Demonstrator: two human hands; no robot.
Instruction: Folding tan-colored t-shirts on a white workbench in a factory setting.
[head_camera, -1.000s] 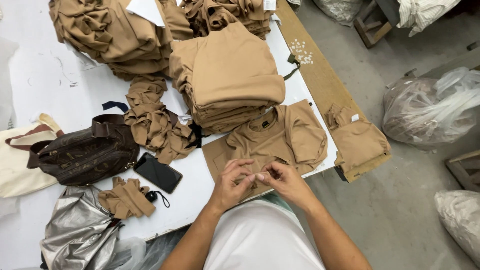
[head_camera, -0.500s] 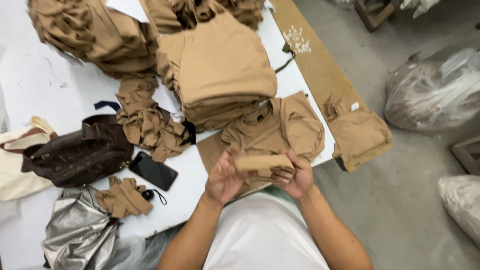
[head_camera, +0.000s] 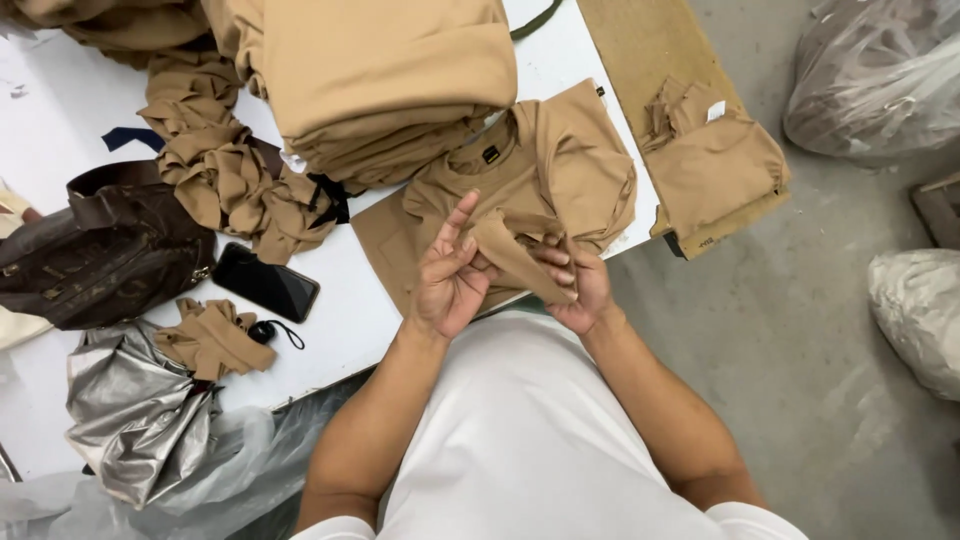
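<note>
A small tan cloth piece (head_camera: 515, 255) is stretched between my two hands just above the table's front edge. My left hand (head_camera: 450, 275) has its fingers spread with the cloth's end against the palm. My right hand (head_camera: 575, 285) pinches the other end. Right behind them a tan garment (head_camera: 545, 165) lies flat on the white table (head_camera: 60, 120), neck toward the stack. A tall stack of folded tan garments (head_camera: 380, 70) stands behind that.
A bundle of tan cloth strips (head_camera: 225, 180), a brown bag (head_camera: 95, 245), a black phone (head_camera: 265, 282), a small tan bundle (head_camera: 212, 338) and silver wrapping (head_camera: 135, 415) lie at the left. A tan piece (head_camera: 720, 165) rests on brown board at the right. Clear plastic bags (head_camera: 880, 75) sit on the floor.
The view has moved closer to the table. My hands lifted the tan cloth piece off the flat garment and turned it; my left fingers have spread apart.
</note>
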